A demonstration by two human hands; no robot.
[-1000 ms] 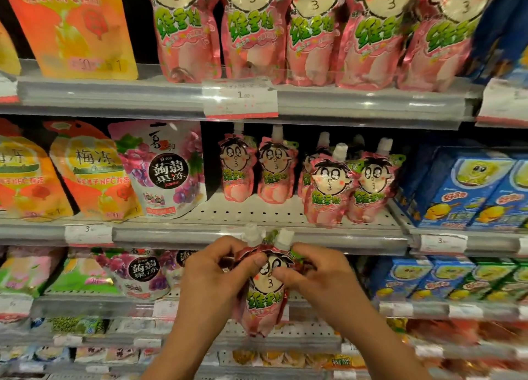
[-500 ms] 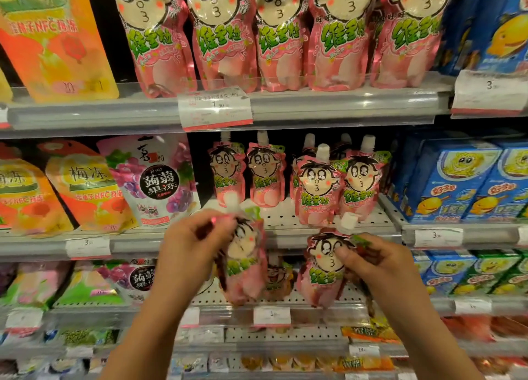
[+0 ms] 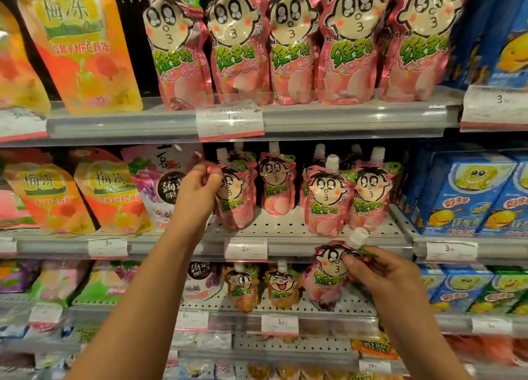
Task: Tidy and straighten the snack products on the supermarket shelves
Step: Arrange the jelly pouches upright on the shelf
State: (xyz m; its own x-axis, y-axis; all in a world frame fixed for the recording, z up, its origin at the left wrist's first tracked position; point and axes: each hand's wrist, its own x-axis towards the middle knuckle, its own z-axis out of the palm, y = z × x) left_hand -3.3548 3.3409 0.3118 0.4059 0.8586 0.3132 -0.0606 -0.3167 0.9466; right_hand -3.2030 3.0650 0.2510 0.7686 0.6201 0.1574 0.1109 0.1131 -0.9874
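This is a supermarket snack aisle. Tiered grey shelves (image 3: 285, 116) run across the frame, each front rail carrying paper price tags (image 3: 230, 120). Rows of identical pink jelly pouches (image 3: 237, 45) fill the top centre, with blue cartons (image 3: 460, 196) stacked at right.

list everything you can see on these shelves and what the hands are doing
large peach pouches: five, pink, top shelf
small peach pouches on shelf: several, pink, white caps, middle shelf; rear ones partly hidden
left-held pouch: one, pink, left end of that row
right-held pouch: one, pink, in front of the lower shelf edge
orange jelly bags: several, orange-yellow, top and middle shelves, left
grape jelly bag: one, white-purple, middle shelf
blue cartons: several, right side
brown pouches: two, lower shelf
price tags: white, shelf edges
left hand: fingers pinch its pouch's top corner
right hand: grips its pouch near the spout
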